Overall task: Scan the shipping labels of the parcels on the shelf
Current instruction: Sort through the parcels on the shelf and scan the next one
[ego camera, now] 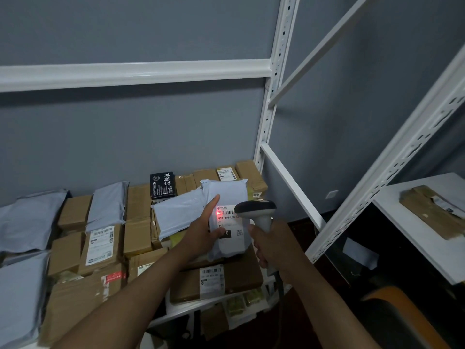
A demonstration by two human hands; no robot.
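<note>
right hand [270, 244]: wrapped round the scanner's grip, fingers curled tight, the head aimed left at the label
scanner [256, 210]: grey pistol-shaped plastic, rounded hood, cable hanging from its base; it hides the label's right end
left hand [203, 233]: forefinger straight up the mailer's left edge, thumb laid over its face, tilting it toward the scanner; the other fingers are hidden behind
mailer [227, 197]: pale grey plastic pouch, soft and creased, held up above the stack at the shelf's right end
shipping label [230, 227]: white, smooth, barcode on top; the red spot sits at the barcode's left end
advice: I would swing the beam right until it crosses every bar, and pull the film taut so no crease bends the code
shelf [208, 304]: white metal, holed uprights
other parcels [100, 250]: brown cartons, taped and square-edged, among limp grey pouches; several labels face up
</note>
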